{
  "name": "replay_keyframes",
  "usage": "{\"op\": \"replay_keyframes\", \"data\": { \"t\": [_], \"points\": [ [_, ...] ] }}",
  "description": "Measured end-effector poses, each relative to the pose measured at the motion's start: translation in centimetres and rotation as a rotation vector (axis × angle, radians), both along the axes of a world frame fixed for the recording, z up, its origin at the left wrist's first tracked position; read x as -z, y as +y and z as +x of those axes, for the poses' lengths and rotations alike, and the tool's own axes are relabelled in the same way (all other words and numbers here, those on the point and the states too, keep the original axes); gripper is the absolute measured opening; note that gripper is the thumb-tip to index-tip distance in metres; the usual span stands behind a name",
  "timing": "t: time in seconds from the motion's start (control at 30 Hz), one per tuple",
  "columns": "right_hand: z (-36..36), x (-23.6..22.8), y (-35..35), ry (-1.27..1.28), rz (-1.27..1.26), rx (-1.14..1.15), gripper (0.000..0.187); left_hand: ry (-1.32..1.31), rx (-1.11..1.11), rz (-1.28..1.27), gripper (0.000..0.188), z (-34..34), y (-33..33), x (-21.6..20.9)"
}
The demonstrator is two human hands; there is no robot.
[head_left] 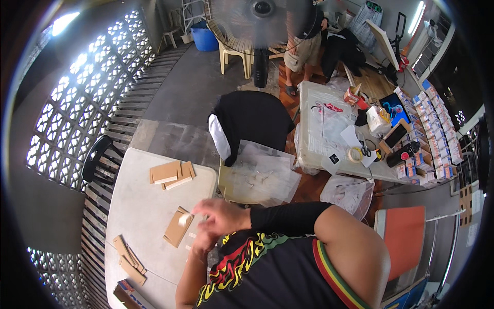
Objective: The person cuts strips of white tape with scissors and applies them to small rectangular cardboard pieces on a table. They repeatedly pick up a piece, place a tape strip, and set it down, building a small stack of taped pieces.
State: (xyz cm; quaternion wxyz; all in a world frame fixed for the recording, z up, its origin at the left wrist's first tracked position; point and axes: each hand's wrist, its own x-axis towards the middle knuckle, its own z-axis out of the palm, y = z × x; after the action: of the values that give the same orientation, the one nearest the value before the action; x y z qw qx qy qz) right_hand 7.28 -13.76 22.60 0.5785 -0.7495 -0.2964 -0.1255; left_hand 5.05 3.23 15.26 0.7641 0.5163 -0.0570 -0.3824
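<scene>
On the pale surface (139, 198) in the head view, the flat brown piece (174, 232) lies tilted toward one o'clock, and it serves here as the middle of the clock. Just beside it, toward three o'clock, is the right-hand grip (222, 214), its fingers bent and smeared by blur; the left-hand grip (206, 240) sits at four o'clock, partly behind the right. I cannot tell how far either is open, or whether anything is pinched between them. A small white item (184, 220) shows blurred over the piece's upper part, near the fingertips; whether it rests on the cardboard or hangs above it is unclear. At twelve o'clock lie overlapping brown panels (163, 171), at eight o'clock some loose brown strips (128, 260), and at seven o'clock a printed blue box (136, 297). Well apart, toward one o'clock, stands a chair draped in black cloth (254, 121), and toward two o'clock a second surface (311, 136) carries rows of small cartons (437, 126). The step in hand appears to be close two-handed handling beside the cardboard; from this pose, I judge, a next move calls for steady fingers and a clear sight of the white item against the piece.
</scene>
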Motion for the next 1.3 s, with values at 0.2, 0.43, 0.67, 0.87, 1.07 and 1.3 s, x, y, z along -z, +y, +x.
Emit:
{"op": "replay_keyframes", "data": {
  "t": [0.2, 0.43, 0.67, 0.87, 1.07, 1.3],
  "points": [
    [-2.7, -6.3, 3.3, -0.362, 0.162, -0.279, 0.039, 0.108, 0.267, -0.184, 0.068, -0.2, -3.7, -10.6],
    [-3.7, -10.1, 4.1, -0.493, 0.322, -0.284, 0.037, -0.481, 0.236, -0.159, 0.059, -0.3, -0.5, -19.9],
    [-1.3, -8.6, 3.2, -0.213, 0.215, -0.307, 0.020, -0.304, -0.095, -0.148, 0.043, -1.1, -1.6, -10.1],
    [-0.3, -5.7, 0.7, 0.335, 0.169, -0.038, 0.039, -0.329, -0.554, 0.220, 0.023, -1.3, 1.0, -4.4],
    [0.0, -4.6, 1.7, 0.391, -0.245, -0.352, 0.056, -0.467, -0.903, 0.328, 0.014, 3.3, 3.9, -8.2],
    [-0.6, -5.5, 3.3, 0.355, -0.232, -0.252, 0.053, -0.793, -0.610, 0.487, 0.025, 3.8, 0.5, -11.8]
  ]
}}
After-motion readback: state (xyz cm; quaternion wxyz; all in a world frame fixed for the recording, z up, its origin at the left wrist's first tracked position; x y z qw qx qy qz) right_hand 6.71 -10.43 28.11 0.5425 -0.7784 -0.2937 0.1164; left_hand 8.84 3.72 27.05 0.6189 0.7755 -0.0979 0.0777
